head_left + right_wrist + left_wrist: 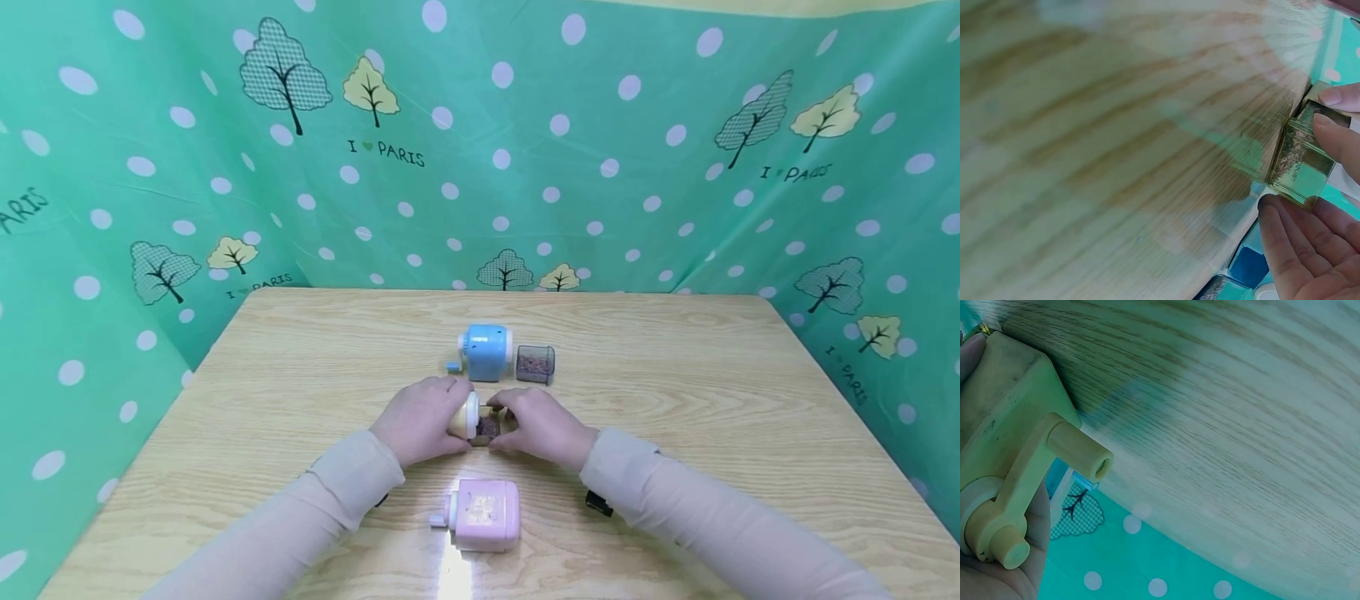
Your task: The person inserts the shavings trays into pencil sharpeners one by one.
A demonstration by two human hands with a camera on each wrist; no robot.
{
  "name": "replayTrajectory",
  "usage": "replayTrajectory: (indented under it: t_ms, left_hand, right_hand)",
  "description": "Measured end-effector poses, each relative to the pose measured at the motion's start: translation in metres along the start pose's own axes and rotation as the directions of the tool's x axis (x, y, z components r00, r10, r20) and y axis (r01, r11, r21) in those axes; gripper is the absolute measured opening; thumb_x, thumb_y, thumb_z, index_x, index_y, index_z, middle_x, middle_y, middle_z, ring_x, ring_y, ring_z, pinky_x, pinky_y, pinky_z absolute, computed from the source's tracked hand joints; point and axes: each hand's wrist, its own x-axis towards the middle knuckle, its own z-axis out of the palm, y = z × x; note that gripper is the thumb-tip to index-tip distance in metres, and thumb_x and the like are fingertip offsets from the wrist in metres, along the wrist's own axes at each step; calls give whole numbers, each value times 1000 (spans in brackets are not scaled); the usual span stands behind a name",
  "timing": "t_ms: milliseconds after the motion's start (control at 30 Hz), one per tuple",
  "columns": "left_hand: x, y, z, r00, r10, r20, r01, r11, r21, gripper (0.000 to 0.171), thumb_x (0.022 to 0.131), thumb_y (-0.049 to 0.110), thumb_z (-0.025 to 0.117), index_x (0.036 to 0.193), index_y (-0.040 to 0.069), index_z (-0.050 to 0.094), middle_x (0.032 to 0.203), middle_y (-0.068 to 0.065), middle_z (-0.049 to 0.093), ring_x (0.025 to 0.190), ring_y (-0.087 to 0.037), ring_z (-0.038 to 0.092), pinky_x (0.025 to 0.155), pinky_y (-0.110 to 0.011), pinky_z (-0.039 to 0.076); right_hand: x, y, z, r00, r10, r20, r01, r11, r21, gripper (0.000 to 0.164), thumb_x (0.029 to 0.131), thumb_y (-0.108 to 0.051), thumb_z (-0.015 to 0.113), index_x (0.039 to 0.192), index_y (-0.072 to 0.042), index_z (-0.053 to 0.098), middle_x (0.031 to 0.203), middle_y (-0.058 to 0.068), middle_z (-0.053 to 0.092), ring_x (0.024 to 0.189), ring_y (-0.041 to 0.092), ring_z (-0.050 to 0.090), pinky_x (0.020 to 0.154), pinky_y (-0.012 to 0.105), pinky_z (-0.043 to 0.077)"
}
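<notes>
At the middle of the table, my left hand (423, 421) grips a pale yellow crank pencil sharpener (462, 418). Its crank (1029, 472) points outward in the left wrist view. From the other side, my right hand (543, 425) pinches the sharpener's clear shavings drawer (1304, 159) between thumb and fingers. Dark shavings show through the drawer's wall. The drawer sits at the sharpener's right end, mostly outside the body in the head view. The left hand covers much of the yellow body there.
Behind the hands stands a blue sharpener (487, 352), with a smoky clear drawer (536, 364) of shavings to its right. A pink sharpener (485, 515) is in front, between the forearms. A green dotted curtain (525, 200) hangs beyond the wooden table (675, 350).
</notes>
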Motion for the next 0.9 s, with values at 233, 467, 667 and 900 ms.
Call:
replayTrajectory:
  t_ms: [233,467,667,900]
  left_hand:
    - [2,1,-1,1000,-4,8,4,1000,-10,58,68,40,86,108,11,57,95,-3,66,87,-23,65,76,-39,57]
    - [2,0,-1,1000,3,-1,-3,1000,-1,56,68,41,86,106,12,57,94,-2,66,86,-23,65,75,-39,57]
    - [2,1,0,1000,7,-5,-7,1000,9,56,67,41,86,106,12,57,93,-2,65,85,-23,64,73,-39,57]
    - [2,1,0,1000,12,-7,-11,1000,10,56,67,41,86,105,12,57,93,-3,65,87,-23,65,73,-40,57]
  right_hand:
    - [1,-1,-2,1000,6,6,-6,1000,4,56,74,-22,85,120,4,68,114,16,73,100,27,68,89,39,56]
    - [2,-3,-4,1000,13,18,-13,1000,3,56,74,-24,85,120,3,68,113,16,73,99,26,68,89,39,56]
    - [3,-4,-3,1000,6,18,-6,1000,-5,57,73,-24,85,120,3,68,114,16,73,101,27,68,90,39,56]
    - [3,-3,-2,1000,-15,9,15,1000,-4,57,73,-26,85,119,3,69,114,16,73,102,27,68,91,39,55]
